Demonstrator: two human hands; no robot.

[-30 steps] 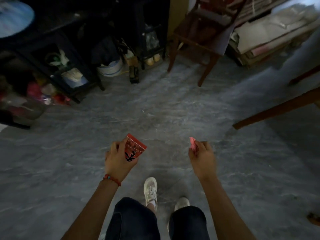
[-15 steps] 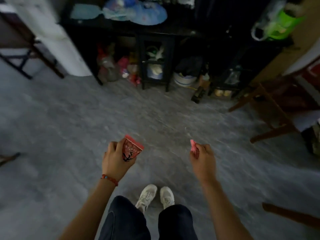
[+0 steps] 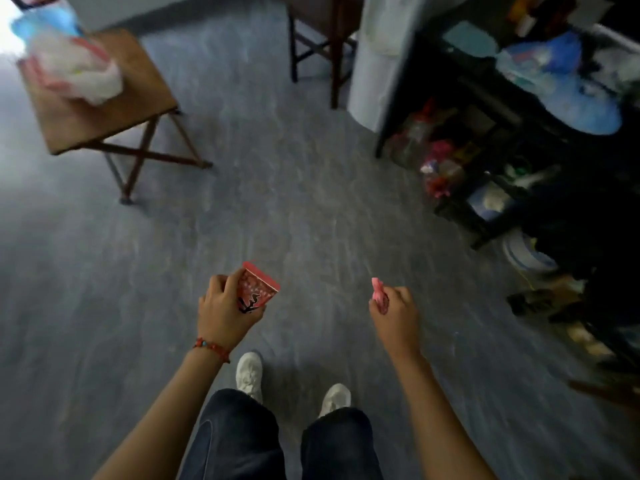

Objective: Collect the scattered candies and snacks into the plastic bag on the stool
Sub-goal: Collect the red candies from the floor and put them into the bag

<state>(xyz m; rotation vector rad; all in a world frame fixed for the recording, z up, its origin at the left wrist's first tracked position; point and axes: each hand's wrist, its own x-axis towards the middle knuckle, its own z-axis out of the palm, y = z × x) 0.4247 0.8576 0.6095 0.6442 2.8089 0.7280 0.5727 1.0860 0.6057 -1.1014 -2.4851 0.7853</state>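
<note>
A person is standing on a grey floor (image 3: 311, 188) well short of the wooden stool (image 3: 138, 98), carrying two snacks that are not yet delivered. The left hand (image 3: 225, 313) is gripping one red snack packet (image 3: 258, 289) printed with black lettering, its fingers curled round the wrapper; the right hand (image 3: 394, 313) is closed round one small pink candy (image 3: 378, 292), whose tip is poking up above the knuckles. Both items are being held at about waist height, far from the stool and on the near side of it. On the stool's seat, toward its far left edge, one crumpled white plastic bag (image 3: 79, 71) is lying with streaks of pink and red showing; whether those are snacks already collected or print on the bag is too blurred to tell. Judging by the scene, the task is midway: two pieces are in hand and waiting to be dropped into the bag, which means crossing the open floor to the stool. No loose candy is showing on the bare floor between the person and the stool. To the right of the stool and well apart from it, a dark shelf unit (image 3: 519, 150) is holding a jumble of bright pink and red objects, too blurred to identify. Count: one stool, one bag, one packet, one candy.
</note>
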